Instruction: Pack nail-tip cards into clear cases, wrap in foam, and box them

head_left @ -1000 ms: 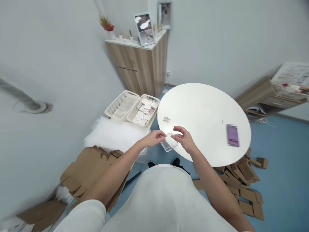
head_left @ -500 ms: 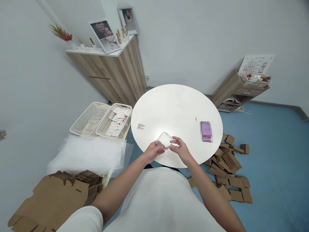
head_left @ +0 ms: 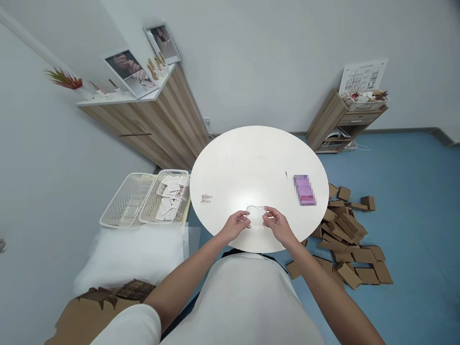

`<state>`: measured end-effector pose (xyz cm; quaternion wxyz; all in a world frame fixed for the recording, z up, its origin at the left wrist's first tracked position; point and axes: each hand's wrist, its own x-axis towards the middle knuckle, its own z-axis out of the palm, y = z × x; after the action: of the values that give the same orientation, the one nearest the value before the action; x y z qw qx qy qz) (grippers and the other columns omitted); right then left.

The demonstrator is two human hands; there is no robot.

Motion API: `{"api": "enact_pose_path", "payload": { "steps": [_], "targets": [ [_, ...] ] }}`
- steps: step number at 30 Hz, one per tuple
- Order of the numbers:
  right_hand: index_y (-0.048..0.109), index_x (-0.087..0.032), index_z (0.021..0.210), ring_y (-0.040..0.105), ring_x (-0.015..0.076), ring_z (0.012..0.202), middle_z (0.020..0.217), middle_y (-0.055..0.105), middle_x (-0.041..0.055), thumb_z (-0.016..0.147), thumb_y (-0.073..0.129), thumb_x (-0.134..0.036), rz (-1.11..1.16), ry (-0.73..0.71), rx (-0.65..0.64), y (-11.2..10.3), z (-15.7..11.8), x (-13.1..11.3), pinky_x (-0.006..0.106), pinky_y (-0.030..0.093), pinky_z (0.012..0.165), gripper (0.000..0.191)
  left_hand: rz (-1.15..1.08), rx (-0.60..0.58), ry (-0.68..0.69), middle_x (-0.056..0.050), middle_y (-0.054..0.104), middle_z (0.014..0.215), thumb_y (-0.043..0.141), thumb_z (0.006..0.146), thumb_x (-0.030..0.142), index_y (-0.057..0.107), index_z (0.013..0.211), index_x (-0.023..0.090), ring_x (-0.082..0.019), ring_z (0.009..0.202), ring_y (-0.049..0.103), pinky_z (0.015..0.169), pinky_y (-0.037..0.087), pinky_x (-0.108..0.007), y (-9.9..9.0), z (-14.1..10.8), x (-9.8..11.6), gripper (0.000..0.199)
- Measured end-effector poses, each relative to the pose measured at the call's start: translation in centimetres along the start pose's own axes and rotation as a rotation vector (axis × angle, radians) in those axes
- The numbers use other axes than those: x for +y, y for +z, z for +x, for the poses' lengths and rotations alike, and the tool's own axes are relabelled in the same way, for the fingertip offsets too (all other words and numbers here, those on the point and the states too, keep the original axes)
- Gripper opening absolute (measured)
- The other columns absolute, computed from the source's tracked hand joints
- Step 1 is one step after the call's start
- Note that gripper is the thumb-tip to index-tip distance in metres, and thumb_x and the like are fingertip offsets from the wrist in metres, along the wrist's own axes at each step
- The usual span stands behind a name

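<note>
A small clear plastic box (head_left: 256, 218), roughly rectangular, is held over the near part of the round white table (head_left: 258, 158). My left hand (head_left: 235, 225) grips its left edge between thumb and fingers. On the opposite edge, my right hand (head_left: 279, 225) pinches it the same way. I cannot tell whether the box touches the tabletop. To the left on the table lies a little cluster of small shiny pieces (head_left: 206, 198). A blurred purple packet (head_left: 304, 190) lies at the right, with a tiny dark item (head_left: 286, 174) beside it.
At left stand a white basket (head_left: 122, 201) of clear plastic pieces and another basket (head_left: 149, 203) of white cards. Nearer are translucent sheets (head_left: 136, 254) and flattened cardboard (head_left: 93, 318). Brown boxes (head_left: 345, 225) litter the floor at right. A wooden cabinet (head_left: 154, 129) stands behind left.
The clear box has turned from a diagonal tilt to lie square between my hands. My left hand has shifted to its left side. The head view has swung slightly.
</note>
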<state>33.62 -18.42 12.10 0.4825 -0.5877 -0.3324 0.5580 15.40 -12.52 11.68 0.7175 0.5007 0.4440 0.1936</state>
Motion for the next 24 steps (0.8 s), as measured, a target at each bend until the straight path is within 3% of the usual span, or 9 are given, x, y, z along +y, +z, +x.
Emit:
{"api": "enact_pose_path", "payload": {
  "steps": [3, 10, 14, 17, 24],
  "targets": [
    [0.052, -0.024, 0.111, 0.054, 0.0107, 0.064, 0.086, 0.053, 0.0005, 0.07, 0.058, -0.043, -0.038, -0.019, 0.026, 0.2, -0.3, -0.1, 0.028, 0.045, 0.059, 0.045, 0.054, -0.019, 0.09, -0.001, 0.055, 0.08, 0.065, 0.069, 0.037, 0.054, 0.101, 0.016, -0.011, 0.069, 0.06, 0.076, 0.045, -0.032, -0.6, 0.5, 0.0, 0.04],
    [0.049, -0.024, 0.116, 0.051, 0.0113, 0.064, 0.088, 0.053, 0.0024, 0.074, 0.052, -0.041, -0.162, -0.093, 0.073, 2.4, -0.3, -0.7, 0.025, 0.043, 0.05, 0.046, 0.102, -0.06, 0.156, -0.002, 0.058, 0.083, 0.064, 0.071, 0.032, 0.048, 0.11, 0.017, -0.013, 0.072, 0.062, 0.077, 0.045, -0.033, -2.3, 0.3, 0.0, 0.045],
    [0.043, -0.023, 0.119, 0.051, 0.012, 0.065, 0.09, 0.053, 0.0033, 0.077, 0.046, -0.038, -0.25, -0.139, 0.151, 3.6, -0.4, -0.5, 0.027, 0.043, 0.053, 0.045, 0.111, -0.051, 0.194, -0.002, 0.058, 0.082, 0.063, 0.072, 0.033, 0.043, 0.117, 0.019, -0.013, 0.071, 0.063, 0.076, 0.046, -0.033, -3.0, 0.3, 0.3, 0.051],
    [0.038, -0.022, 0.117, 0.053, 0.0123, 0.065, 0.092, 0.054, 0.0038, 0.078, 0.044, -0.035, -0.327, -0.166, 0.227, 3.9, -1.0, 0.2, 0.029, 0.044, 0.059, 0.042, 0.123, -0.107, 0.229, 0.0, 0.056, 0.08, 0.062, 0.073, 0.032, 0.034, 0.126, 0.023, -0.012, 0.069, 0.062, 0.074, 0.046, -0.032, -3.2, 0.1, 0.0, 0.061],
    [0.037, -0.023, 0.108, 0.056, 0.0135, 0.067, 0.093, 0.056, 0.0041, 0.079, 0.042, -0.033, -0.433, -0.166, 0.272, 4.0, -2.0, 0.3, 0.032, 0.046, 0.063, 0.031, 0.209, -0.126, 0.318, 0.001, 0.052, 0.08, 0.056, 0.077, 0.029, 0.036, 0.127, 0.026, -0.01, 0.068, 0.059, 0.074, 0.047, -0.031, -2.7, 0.0, -0.6, 0.054]
  ]
}}
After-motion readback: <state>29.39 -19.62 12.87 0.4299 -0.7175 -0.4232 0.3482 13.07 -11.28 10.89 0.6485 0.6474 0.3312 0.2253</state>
